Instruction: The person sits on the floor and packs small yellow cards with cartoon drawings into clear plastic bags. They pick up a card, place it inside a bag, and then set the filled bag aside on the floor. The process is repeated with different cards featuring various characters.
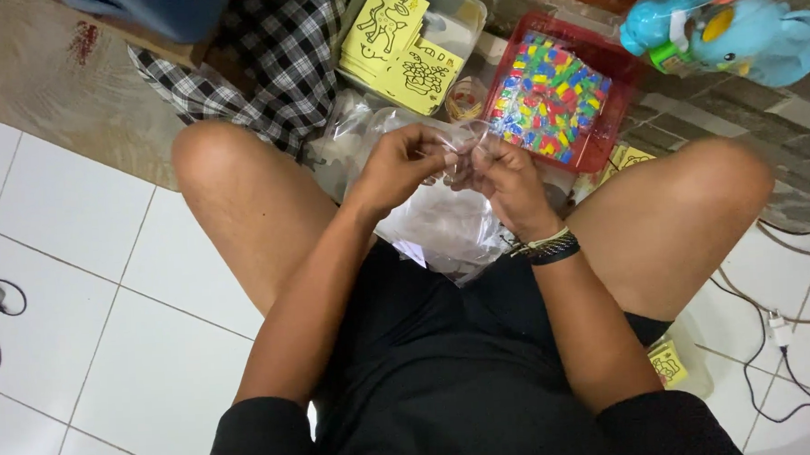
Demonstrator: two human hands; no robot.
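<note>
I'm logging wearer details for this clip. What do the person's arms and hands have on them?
Both arms are bare up to short black sleeves. The right wrist carries stacked bracelets: a dark band and lighter braided cords. The left hand and right hand wear no gloves; I see no rings.

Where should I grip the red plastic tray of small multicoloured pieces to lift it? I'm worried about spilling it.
Take the red plastic tray by two opposite rims, likely its left and right edges, coming from above with both hands and keeping it level. It is shallow, open-topped and heaped with small multicoloured pieces, so a one-sided grip could tip them out. Its near edge lies close behind the right hand.
</note>
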